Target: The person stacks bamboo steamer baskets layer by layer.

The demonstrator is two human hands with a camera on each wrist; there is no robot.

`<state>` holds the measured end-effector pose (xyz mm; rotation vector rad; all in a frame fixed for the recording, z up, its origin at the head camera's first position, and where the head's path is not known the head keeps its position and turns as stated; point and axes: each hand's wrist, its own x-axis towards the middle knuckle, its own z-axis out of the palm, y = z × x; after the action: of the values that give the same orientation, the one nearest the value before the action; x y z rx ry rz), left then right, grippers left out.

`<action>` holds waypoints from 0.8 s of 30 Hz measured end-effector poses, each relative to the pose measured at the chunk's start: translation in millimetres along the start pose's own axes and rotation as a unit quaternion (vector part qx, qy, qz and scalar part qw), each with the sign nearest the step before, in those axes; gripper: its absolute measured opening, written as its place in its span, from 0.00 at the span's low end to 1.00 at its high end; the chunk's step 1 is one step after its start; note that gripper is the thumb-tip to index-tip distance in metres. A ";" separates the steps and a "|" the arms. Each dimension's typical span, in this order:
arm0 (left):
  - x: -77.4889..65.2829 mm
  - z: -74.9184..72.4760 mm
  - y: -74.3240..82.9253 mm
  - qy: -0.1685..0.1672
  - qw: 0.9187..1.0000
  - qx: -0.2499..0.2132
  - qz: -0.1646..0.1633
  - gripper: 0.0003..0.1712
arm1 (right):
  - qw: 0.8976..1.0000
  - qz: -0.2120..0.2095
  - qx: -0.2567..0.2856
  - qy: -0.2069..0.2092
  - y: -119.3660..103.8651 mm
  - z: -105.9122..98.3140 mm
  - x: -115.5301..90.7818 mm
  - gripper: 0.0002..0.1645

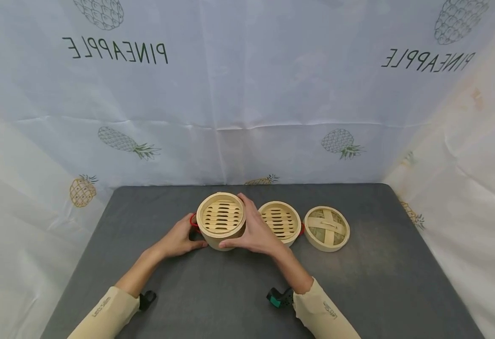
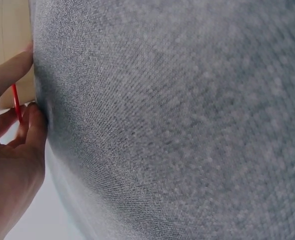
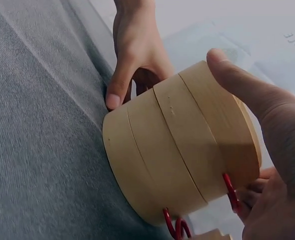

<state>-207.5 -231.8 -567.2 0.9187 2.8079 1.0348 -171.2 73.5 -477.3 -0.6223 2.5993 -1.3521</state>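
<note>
Two round bamboo steamer baskets form a stack, the upper basket (image 1: 222,216) showing its slatted floor and the lower basket (image 3: 137,155) standing on the table. My right hand (image 1: 258,231) grips the upper basket, thumb on the near side and fingers round the far side. Down at the lower basket's left side, my left hand (image 1: 179,241) holds its wall between thumb and fingers, beside a red handle (image 2: 16,102). More red handles (image 3: 230,192) stick out on the opposite side in the right wrist view. The left wrist view catches only the stack's edge.
Another slatted steamer basket (image 1: 279,221) sits just right of the stack, partly behind the right hand. Beyond it lies a woven bamboo lid (image 1: 327,229) with a cross strap. The dark grey table (image 1: 213,301) meets a pineapple-print curtain (image 1: 239,94) at its back edge.
</note>
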 end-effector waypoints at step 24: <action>1.3 9.4 -24.0 -0.011 1.000 0.005 -0.004 0.37 | 0.987 0.042 -0.134 0.080 34.7 -47.5 -37.7 0.89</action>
<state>-219.3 -240.2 -588.6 0.9138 2.7988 1.0051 -162.1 142.7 -479.9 -0.4473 2.9294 -1.0778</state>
